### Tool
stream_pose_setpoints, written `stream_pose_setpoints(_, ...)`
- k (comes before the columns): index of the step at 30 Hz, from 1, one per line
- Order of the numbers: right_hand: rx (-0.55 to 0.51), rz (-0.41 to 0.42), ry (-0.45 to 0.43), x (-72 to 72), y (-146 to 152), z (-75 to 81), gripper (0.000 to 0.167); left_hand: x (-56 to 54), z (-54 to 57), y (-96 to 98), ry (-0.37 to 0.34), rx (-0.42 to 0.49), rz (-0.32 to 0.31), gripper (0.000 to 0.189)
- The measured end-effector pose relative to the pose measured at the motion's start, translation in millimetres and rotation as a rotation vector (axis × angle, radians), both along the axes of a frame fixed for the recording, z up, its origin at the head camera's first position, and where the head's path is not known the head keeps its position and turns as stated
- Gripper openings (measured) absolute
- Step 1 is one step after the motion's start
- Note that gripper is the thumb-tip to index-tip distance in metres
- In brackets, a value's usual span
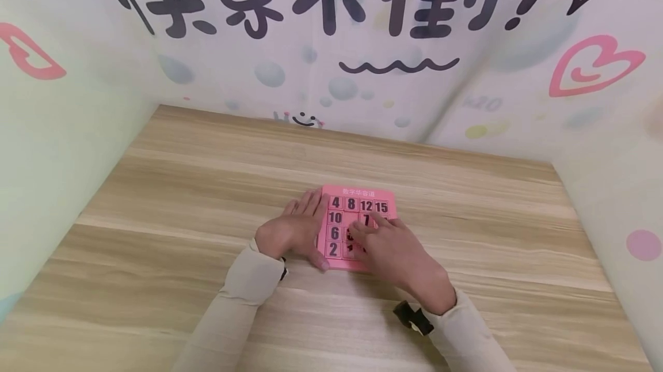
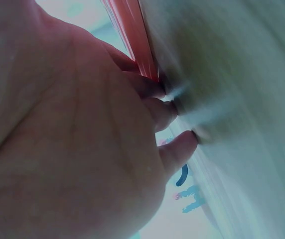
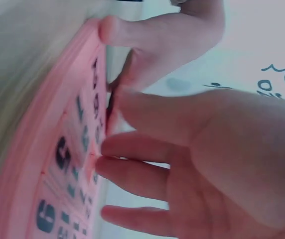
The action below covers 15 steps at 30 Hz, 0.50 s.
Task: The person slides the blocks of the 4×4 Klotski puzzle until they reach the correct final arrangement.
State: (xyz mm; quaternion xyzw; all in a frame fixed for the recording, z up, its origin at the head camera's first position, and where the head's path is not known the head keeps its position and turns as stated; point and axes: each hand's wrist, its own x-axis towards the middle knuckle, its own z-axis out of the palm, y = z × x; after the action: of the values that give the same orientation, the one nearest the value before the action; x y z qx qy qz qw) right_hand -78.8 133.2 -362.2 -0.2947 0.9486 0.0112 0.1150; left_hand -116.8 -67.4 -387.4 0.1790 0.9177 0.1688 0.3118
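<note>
A pink number sliding puzzle (image 1: 385, 192) lies flat on the table, with numbered tiles in its frame. Along its left side rests my left hand (image 1: 295, 232), fingers extended against the edge and thumb at the near left corner. In the left wrist view, those fingertips (image 2: 180, 149) touch the tabletop beside the puzzle's pink edge (image 2: 137, 40). My right hand (image 1: 393, 254) is over the right part of the puzzle, its fingers mostly extended onto the tiles, covering several. An unfilled slot (image 1: 350, 219) shows right of tile 10. Exact fingertip contact cannot be told in the right wrist view.
The wood-grain table (image 1: 181, 188) surrounds the puzzle. Behind stands a white printed backdrop (image 1: 233, 72) with dark characters, and pale walls rise at both sides. A black strap (image 1: 412, 318) sits at the right wrist.
</note>
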Motion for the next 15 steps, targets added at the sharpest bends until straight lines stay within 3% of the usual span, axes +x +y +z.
stream_pose_setpoints(5,0.032,0.021,-0.078,4.9,-0.4,5.9,0.045,-0.4,0.7,0.5,-0.002,-0.006,0.006,0.14)
stream_pose_setpoints(15,0.093,-0.019,-0.204,11.8,-4.1,8.2,0.061,0.0,0.7,0.2,0.008,-0.002,-0.004,0.139)
